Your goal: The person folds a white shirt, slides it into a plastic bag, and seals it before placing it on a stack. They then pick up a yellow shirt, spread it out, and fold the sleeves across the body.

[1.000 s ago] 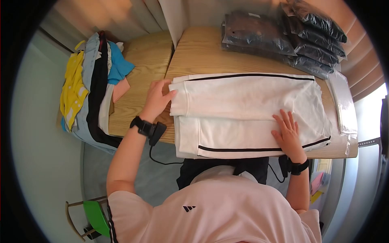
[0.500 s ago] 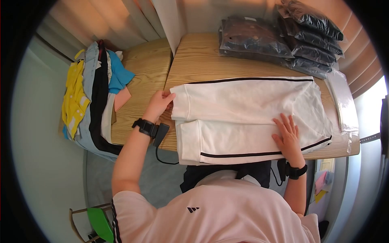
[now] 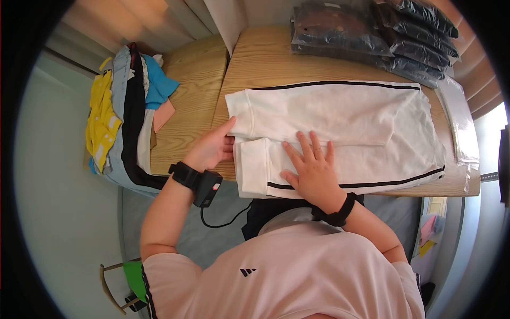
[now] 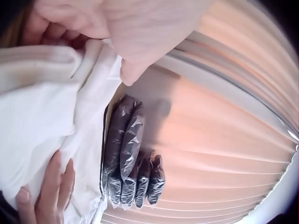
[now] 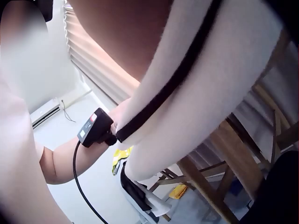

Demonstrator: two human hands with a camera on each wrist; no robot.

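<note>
The curtain (image 4: 219,130) stands behind the table (image 3: 276,58), which has a wooden top. At its front side is a person (image 3: 303,260) in a pale shirt with a small black mark on the chest. The white trousers (image 3: 324,109) lie on the table directly before the person, with both legs side by side, the leg ends to the left and the wrinkled upper part to the right. A black stripe runs along each long side, and the nearer side reaches the front edge of the table.

On the left there is a pile of clothes (image 3: 134,111), with yellow, light blue, black and bright blue pieces. At the far right corner, dark bags (image 3: 340,32) of shiny plastic are stacked, and near them clear plastic sheets (image 3: 461,122) lie along the right edge. Low at the left, a chair (image 3: 135,279) shows a green part.

The right hand (image 3: 313,167) rests on the nearer leg, palm down, with its fingers spread. The left hand (image 3: 210,149) is at the left end of the farther leg; it pinches the cloth edge between the thumb and the bent fingers. A black camera (image 3: 208,189) is fixed at the left wrist, and a black band (image 3: 336,213) goes around the right one. A pink card (image 3: 164,115) lies beside the pile.
</note>
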